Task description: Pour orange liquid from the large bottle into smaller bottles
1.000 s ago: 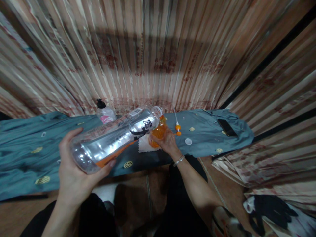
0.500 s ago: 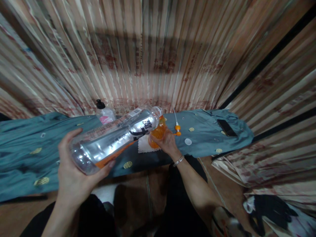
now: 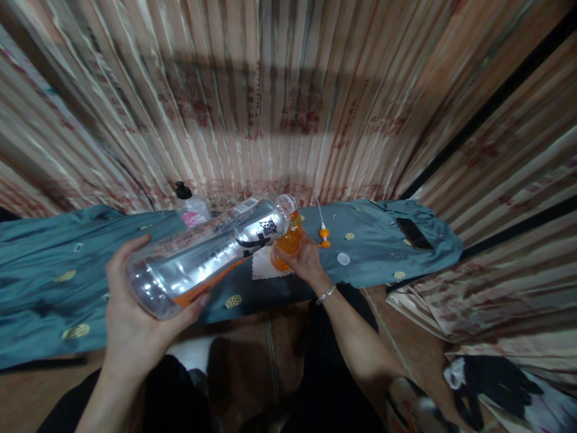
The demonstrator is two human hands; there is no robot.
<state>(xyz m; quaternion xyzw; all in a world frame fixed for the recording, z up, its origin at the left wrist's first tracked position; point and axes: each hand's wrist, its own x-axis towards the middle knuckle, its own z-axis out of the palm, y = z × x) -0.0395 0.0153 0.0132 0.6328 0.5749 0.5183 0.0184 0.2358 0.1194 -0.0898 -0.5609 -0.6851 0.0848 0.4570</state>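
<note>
My left hand (image 3: 139, 313) is wrapped round the base of a large clear plastic bottle (image 3: 207, 258) with a silver and orange label. The bottle is tilted, its uncapped neck pointing right over the top of a small orange spray bottle (image 3: 288, 243). My right hand (image 3: 306, 258) grips that orange bottle, which stands on a white cloth (image 3: 264, 269). Whether liquid flows between the two cannot be made out. Just right of my right hand lies an orange and white spray head (image 3: 324, 236) with a thin tube.
A pump bottle (image 3: 192, 207) with a black top stands behind the large bottle. A white round disc (image 3: 343, 258) and a black phone (image 3: 413, 234) lie on the teal cloth (image 3: 374, 240) to the right. A striped curtain (image 3: 288, 108) hangs close behind.
</note>
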